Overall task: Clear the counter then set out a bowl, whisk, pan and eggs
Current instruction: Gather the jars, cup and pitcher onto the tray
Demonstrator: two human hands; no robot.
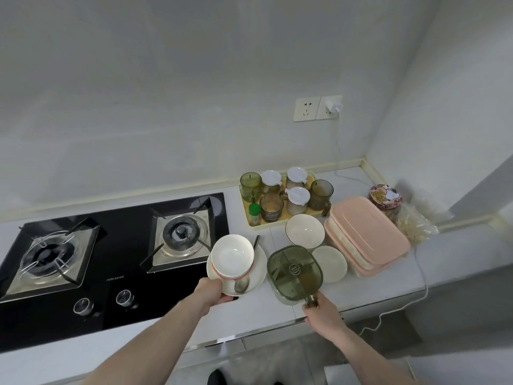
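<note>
My left hand grips the near rim of a white plate, fingers curled under it. A bowl and spoon sit on the plate, just beyond the fingers. My right hand pinches the handle of a green lidded container. More bowls stand beyond it.
</note>
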